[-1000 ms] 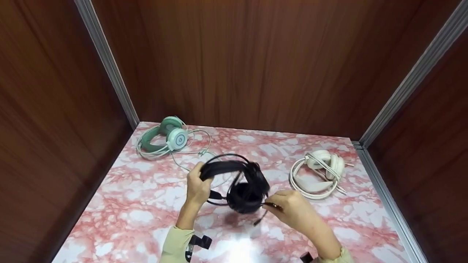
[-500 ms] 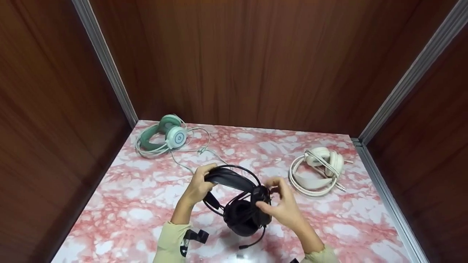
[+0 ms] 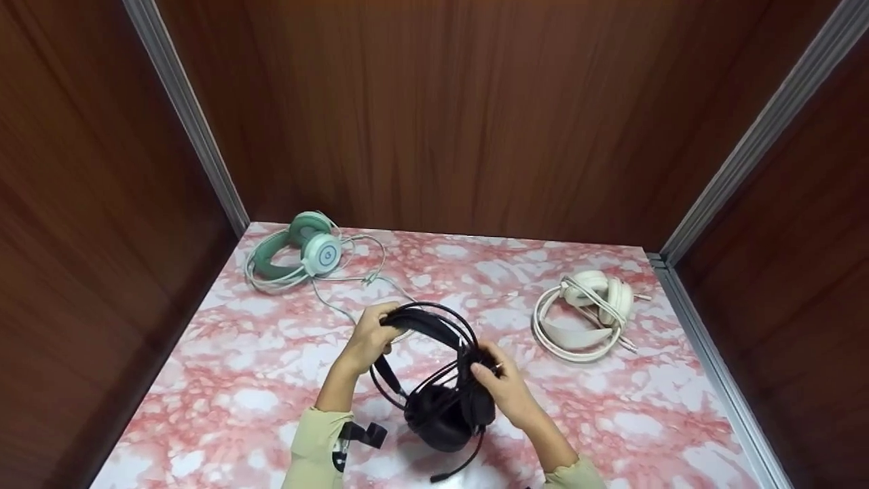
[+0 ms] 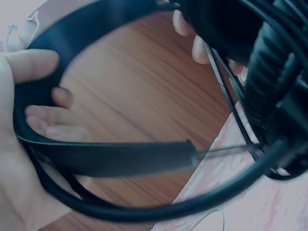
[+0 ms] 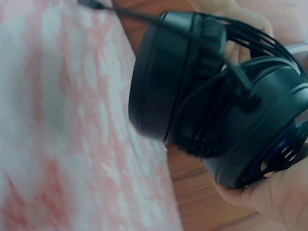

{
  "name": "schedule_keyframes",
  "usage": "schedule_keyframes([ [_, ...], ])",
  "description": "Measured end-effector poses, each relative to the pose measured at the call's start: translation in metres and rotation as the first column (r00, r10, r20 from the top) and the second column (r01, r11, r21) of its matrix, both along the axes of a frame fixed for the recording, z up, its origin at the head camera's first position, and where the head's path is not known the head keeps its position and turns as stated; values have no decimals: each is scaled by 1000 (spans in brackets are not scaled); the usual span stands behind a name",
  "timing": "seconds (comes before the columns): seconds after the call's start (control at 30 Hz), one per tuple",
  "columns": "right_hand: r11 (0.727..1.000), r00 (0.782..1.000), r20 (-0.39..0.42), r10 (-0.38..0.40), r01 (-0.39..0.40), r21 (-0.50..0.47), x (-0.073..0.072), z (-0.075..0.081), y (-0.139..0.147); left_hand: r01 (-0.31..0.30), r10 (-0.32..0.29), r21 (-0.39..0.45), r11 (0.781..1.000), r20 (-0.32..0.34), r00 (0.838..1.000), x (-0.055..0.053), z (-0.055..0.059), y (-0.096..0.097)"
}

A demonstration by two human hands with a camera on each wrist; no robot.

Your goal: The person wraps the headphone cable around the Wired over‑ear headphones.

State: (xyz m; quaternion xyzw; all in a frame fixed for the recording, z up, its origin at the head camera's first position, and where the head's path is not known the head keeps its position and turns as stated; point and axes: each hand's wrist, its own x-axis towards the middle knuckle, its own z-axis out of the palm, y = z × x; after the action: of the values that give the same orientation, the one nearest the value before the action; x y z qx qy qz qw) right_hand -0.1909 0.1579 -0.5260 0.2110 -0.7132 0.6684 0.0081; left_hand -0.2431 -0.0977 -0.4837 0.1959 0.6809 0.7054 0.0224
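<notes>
Both hands hold a black headset above the near part of the table. My left hand grips the headband, its fingers wrapped round the padded strap and outer hoop in the left wrist view. My right hand holds the right earcup, thumb on the near side and fingers behind it. Black cable strands run between the headband and the earcups. A thin microphone boom sticks out from one earcup and hangs low toward the person in the head view. Both earcups show close together in the right wrist view.
Green headphones with a loose pale cable lie at the table's back left. White headphones with a coiled cable lie at the right. The pink-and-white marbled table is enclosed by brown wooden panels and grey metal posts.
The right hand has let go of a thin piece at the earcup's lower right and taken hold of the earcup itself. The headset has come slightly lower and nearer, the left hand still gripping the headband.
</notes>
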Motion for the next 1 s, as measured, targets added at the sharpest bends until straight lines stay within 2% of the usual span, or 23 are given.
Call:
schedule_keyframes([
  [0.03,999,1000,23,10,-9,-50,-3,-8,-1,-12,13,-23,1000,48,999,1,5,1],
  [0.1,990,994,106,31,-16,-143,-1,-14,-3,-28,37,-63,998,135,990,2,15,4],
  [0.2,960,964,254,76,-2,-279,2,-22,-5,-38,56,-90,995,201,978,-1,20,7],
  [0.3,930,919,380,108,41,-365,3,-27,-3,-40,68,-135,990,208,976,-7,14,6],
  [0.4,898,874,475,104,123,-423,0,-29,2,-88,121,-180,980,184,975,-6,10,-1],
  [0.47,858,848,522,89,201,-474,-5,-28,8,-145,176,-176,974,178,968,0,9,-8],
  [0.53,801,826,559,81,280,-529,-14,-26,14,-211,235,-134,968,190,953,8,6,-17],
  [0.6,732,814,578,62,356,-580,-28,-23,20,-247,258,-78,966,215,942,17,1,-24],
  [0.67,658,805,591,55,416,-628,-47,-20,25,-238,242,-46,970,243,939,25,-8,-28],
  [0.8,512,776,629,32,528,-678,-100,-20,29,-147,144,-16,989,315,938,40,-31,-25],
  [0.83,487,767,641,20,553,-676,-115,-21,29,-119,118,-16,993,332,936,43,-37,-23],
  [1.0,459,682,730,-48,664,-590,-182,-27,32,-5,15,-24,1000,410,912,55,-58,-8],
])
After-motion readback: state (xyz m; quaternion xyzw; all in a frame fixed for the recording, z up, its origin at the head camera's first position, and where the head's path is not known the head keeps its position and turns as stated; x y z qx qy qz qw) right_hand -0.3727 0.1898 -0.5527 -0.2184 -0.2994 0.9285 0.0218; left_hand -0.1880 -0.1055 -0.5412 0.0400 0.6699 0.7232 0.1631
